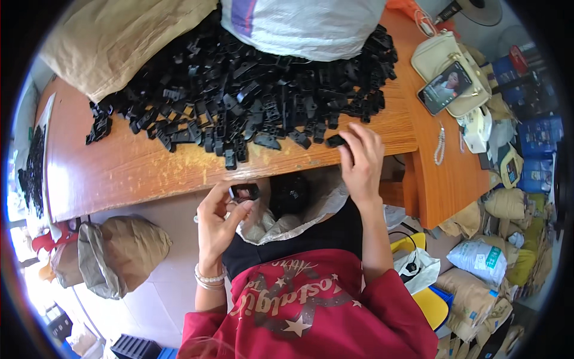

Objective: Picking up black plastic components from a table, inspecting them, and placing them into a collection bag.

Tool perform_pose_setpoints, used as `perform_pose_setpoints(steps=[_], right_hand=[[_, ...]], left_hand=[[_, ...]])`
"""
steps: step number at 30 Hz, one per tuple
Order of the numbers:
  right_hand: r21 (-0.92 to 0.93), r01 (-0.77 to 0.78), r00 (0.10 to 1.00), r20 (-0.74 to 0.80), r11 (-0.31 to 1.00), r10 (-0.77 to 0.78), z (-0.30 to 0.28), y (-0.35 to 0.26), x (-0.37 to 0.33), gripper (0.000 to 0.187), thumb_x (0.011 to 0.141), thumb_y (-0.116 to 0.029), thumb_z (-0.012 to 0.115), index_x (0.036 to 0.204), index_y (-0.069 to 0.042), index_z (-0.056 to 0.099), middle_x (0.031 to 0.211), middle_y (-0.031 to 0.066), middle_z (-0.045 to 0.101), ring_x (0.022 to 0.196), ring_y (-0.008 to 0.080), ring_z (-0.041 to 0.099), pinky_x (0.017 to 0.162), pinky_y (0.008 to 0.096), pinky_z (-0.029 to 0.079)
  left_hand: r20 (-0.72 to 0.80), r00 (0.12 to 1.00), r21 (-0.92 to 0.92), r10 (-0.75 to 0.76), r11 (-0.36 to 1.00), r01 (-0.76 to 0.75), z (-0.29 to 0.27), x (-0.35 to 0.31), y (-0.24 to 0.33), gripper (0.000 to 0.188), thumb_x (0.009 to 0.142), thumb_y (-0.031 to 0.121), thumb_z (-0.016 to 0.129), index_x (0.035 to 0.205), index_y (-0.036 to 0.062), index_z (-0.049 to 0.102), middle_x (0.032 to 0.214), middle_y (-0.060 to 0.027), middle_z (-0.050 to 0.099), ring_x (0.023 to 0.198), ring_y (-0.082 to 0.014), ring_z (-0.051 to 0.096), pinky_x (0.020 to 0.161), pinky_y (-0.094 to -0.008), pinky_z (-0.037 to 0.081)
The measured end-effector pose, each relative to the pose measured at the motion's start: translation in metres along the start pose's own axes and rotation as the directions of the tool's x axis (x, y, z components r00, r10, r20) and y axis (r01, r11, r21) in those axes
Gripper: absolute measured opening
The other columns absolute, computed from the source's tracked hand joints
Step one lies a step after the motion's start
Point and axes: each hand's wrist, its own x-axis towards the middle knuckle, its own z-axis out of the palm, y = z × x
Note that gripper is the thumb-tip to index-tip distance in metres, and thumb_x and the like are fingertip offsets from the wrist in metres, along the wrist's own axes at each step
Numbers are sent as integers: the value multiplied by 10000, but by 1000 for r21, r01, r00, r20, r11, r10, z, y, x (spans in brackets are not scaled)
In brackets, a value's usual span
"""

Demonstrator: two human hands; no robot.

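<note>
My left hand (220, 222) is closed round a small black plastic part (244, 192) with a hollow, frame-like shape, held just in front of the table edge. Over the table's front edge, my right hand (362, 163) has its fingertips on another black plastic part (336, 141). Behind both hands spreads a large heap of similar black parts (257, 99). In my lap, below the edge, an open white woven sack (272, 232) gapes, with black pieces (291, 194) inside it.
The wooden table (119, 173) carries a brown sack (125, 45) and a white woven sack (305, 27) behind the heap. At right lie a phone (445, 88) and a cream bag (431, 57). Brown paper bags (125, 254) stand on the floor at left; a yellow stool (431, 308) is at lower right.
</note>
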Motion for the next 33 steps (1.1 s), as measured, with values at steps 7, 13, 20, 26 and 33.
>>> perform_pose_setpoints(steps=[7,13,20,26,33], right_hand=[[546,-282,955,78,789,287,-17,-34,-7,241,744,9,740,972,-4,663,951,120,661,865,272,626,768,352,481],[725,-94,993,118,682,12,-21,-74,-13,269,719,46,730,979,-19,703,958,99,676,849,252,623,747,331,505],[708,-39,998,58,705,-3,-26,-75,-14,266,698,93,724,949,6,703,955,104,682,836,250,622,711,322,503],[638,25,994,67,769,-88,-22,-78,-19,300,705,77,727,984,-30,711,1035,108,667,874,250,616,725,326,510],[878,-333,943,316,344,105,-16,-85,-19,380,791,94,668,1162,13,644,1150,162,630,1019,230,614,864,319,499]], left_hand=[[177,979,-56,-102,992,113,15,3,3,311,860,-72,623,1166,-71,567,896,-119,690,749,-164,694,655,-235,552],[252,962,80,-103,993,85,40,8,5,350,871,-26,642,1200,-84,535,849,-110,708,727,-128,685,644,-221,542],[284,954,73,-90,995,72,42,10,4,385,869,28,659,1211,-97,530,755,-111,723,694,-87,674,642,-217,523],[294,952,144,-88,988,47,38,12,10,386,877,47,652,1227,-66,537,742,-88,719,714,-83,669,643,-220,514],[237,937,311,258,893,-325,43,3,16,378,876,-32,579,1249,-5,527,954,-145,680,740,-190,714,640,-258,536]])
